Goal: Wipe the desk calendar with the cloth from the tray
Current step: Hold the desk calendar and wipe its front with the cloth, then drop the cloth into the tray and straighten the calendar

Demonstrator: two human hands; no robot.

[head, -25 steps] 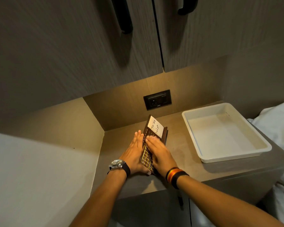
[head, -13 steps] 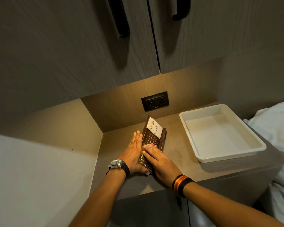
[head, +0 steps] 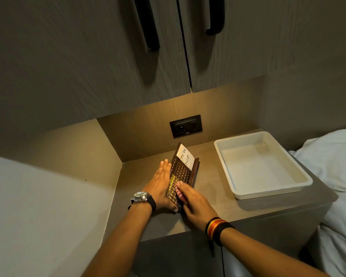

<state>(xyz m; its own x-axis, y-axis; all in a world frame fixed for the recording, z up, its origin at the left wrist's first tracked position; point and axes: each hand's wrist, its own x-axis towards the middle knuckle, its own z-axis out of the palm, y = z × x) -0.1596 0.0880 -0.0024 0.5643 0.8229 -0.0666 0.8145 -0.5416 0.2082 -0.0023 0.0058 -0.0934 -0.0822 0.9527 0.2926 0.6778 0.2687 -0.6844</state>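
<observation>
A dark brown desk calendar [head: 183,170] with a white "To Do List" note at its far end stands tilted on the bedside shelf. My left hand [head: 158,185] lies flat against the calendar's left side, fingers straight, steadying it. My right hand [head: 194,202] presses a small red-and-white cloth [head: 179,193] onto the calendar's near, yellow-lit end; most of the cloth is hidden under the fingers. The white tray [head: 300,177] sits to the right with nothing in it.
A black wall socket [head: 185,125] is on the back panel behind the calendar. Cabinet doors with black handles [head: 150,27] hang overhead. A side wall closes the shelf on the left. White bedding [head: 332,162] lies to the right of the shelf.
My right hand with the cloth has slid down the calendar's face toward me, from mid-face to the near end. My left hand has stayed against the calendar's side.
</observation>
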